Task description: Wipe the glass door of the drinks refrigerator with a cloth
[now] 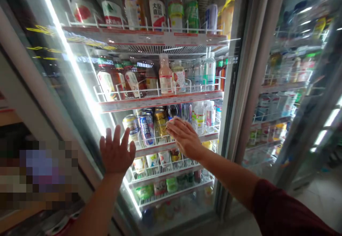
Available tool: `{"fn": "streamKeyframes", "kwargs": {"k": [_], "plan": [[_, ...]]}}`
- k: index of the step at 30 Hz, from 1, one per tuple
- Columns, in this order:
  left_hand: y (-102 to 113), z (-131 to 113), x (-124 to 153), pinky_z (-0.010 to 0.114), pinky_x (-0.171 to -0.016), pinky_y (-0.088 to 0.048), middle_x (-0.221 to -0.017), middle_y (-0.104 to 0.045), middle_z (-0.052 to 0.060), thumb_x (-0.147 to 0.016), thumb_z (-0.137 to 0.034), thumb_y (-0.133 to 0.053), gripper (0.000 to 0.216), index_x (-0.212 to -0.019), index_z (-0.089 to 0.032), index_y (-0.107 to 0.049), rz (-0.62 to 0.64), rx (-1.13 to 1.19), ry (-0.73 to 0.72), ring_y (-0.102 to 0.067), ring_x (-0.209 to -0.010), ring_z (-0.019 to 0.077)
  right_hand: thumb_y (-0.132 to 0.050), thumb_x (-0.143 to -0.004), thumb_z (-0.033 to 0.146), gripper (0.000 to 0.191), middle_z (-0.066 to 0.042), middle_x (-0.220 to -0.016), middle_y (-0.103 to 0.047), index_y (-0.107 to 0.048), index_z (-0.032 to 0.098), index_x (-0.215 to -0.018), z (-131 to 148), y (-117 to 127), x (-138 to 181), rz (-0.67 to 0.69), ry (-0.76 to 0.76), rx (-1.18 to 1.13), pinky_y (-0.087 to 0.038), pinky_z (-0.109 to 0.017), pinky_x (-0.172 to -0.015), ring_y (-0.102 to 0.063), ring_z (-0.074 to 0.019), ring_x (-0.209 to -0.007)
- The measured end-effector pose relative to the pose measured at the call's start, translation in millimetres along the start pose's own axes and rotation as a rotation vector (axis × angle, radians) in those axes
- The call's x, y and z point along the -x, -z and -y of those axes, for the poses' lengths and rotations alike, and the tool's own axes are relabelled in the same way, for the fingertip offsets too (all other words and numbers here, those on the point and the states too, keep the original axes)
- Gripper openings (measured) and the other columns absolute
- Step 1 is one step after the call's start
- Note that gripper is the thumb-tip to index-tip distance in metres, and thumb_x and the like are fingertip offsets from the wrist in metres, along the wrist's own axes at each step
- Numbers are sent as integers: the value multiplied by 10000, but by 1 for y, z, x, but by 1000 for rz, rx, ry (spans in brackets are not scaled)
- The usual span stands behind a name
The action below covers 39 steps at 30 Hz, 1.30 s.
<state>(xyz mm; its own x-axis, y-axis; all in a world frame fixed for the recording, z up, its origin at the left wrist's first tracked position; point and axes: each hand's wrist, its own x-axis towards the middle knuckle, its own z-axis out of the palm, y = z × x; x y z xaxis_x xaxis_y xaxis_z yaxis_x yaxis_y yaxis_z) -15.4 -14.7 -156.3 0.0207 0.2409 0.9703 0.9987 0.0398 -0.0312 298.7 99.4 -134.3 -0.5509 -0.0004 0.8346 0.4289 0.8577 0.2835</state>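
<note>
My left hand (117, 150) is raised with its fingers spread, holding nothing, in front of the glass door (171, 213) of a lit drinks fridge. Whether its palm touches the glass I cannot tell. Farther right, my right hand (187, 136) reaches toward the same pane with its fingers close together. A small white cloth (175, 118) seems to show at its fingertips, mostly hidden under them. Behind the glass near my hands stand a blue can (146, 128), a gold can (160, 121) and a pale can (131, 126).
Fridge shelves (160, 99) carry several rows of bottles and cans. A bright light strip (77, 72) runs down the left side. On the right, past a metal door frame (247, 86), stands another stocked fridge (278, 104). Blurred, pixelated goods (40, 168) lie at left.
</note>
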Motion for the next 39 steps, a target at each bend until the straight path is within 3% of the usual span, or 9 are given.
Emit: {"fn": "streamKeyframes", "kwargs": {"k": [5, 9, 12, 18, 24, 27, 32, 37, 39], "plan": [[0, -1, 1, 634, -1361, -123, -1698, -473, 118, -968, -368, -655, 656, -1610, -330, -529, 12, 20, 25, -282, -1662, 370, -514, -1038, 133, 739, 11, -1687, -531, -324, 345, -1721, -11, 0, 10, -231, -210, 14, -341, -541, -1371, -288, -241, -1682], [-1, -3, 0, 610, -1368, -119, -1703, -469, 111, -977, -375, -649, 636, -1601, -313, -545, -2, 39, 12, -272, -1666, 362, -511, -1043, 155, 628, 24, -1631, -596, -466, 274, -1658, 25, -26, 48, -68, 15, 27, -256, -424, -1408, -345, -184, -1656], [-1, -5, -1, 588, -1368, -130, -1722, -444, 94, -997, -369, -628, 654, -1636, -329, -492, -18, 18, -33, -244, -1678, 343, -524, -1044, 147, 669, 38, -1629, -598, -398, 270, -1690, 29, -28, 50, -20, 97, 4, -251, -402, -1407, -342, -158, -1653], [1, -9, -4, 582, -1368, -134, -1753, -392, 69, -1040, -361, -592, 694, -1696, -372, -365, -61, 43, -93, -191, -1696, 312, -476, -1062, 103, 805, 34, -1783, -362, -168, 394, -1747, 0, -9, 16, -352, -273, 65, -342, -571, -1371, -259, -261, -1690], [0, -10, -2, 658, -1357, -71, -1744, -407, 91, -1074, -438, -509, 635, -1691, -356, -383, 13, 137, -52, -152, -1702, 341, -521, -1065, 126, 786, 4, -1642, -587, -192, 333, -1749, 40, -28, 47, -135, -93, 65, -348, -482, -1380, -308, -204, -1671], [-1, -9, -2, 673, -1352, -84, -1749, -395, 107, -1058, -431, -548, 672, -1699, -338, -368, 20, 113, -68, -105, -1710, 342, -491, -1078, 135, 782, 23, -1698, -515, -167, 382, -1746, 31, -21, 34, -120, -169, 81, -355, -506, -1377, -305, -226, -1673], [-1, -5, -1, 708, -1355, -7, -1783, -327, 92, -1039, -452, -586, 693, -1691, -350, -375, 147, 197, -20, -11, -1715, 345, -401, -1085, 121, 765, 16, -1808, -307, -127, 373, -1754, 13, -15, 5, -306, -456, 148, -285, -613, -1393, -167, -289, -1709], [-1, -5, -1, 732, -1347, -17, -1780, -331, 98, -1042, -460, -572, 680, -1687, -349, -388, 142, 224, 9, -30, -1712, 364, -459, -1079, 133, 778, 5, -1732, -467, -151, 374, -1751, 52, -30, 32, -41, -306, 108, -370, -546, -1367, -328, -265, -1665], [-1, -5, -1, 731, -1349, -15, -1778, -335, 90, -1039, -465, -575, 686, -1689, -364, -381, 144, 233, 8, -36, -1713, 359, -467, -1083, 141, 800, 3, -1736, -461, -105, 383, -1754, 47, -25, 33, -37, -266, 111, -391, -529, -1358, -337, -257, -1661]]}}
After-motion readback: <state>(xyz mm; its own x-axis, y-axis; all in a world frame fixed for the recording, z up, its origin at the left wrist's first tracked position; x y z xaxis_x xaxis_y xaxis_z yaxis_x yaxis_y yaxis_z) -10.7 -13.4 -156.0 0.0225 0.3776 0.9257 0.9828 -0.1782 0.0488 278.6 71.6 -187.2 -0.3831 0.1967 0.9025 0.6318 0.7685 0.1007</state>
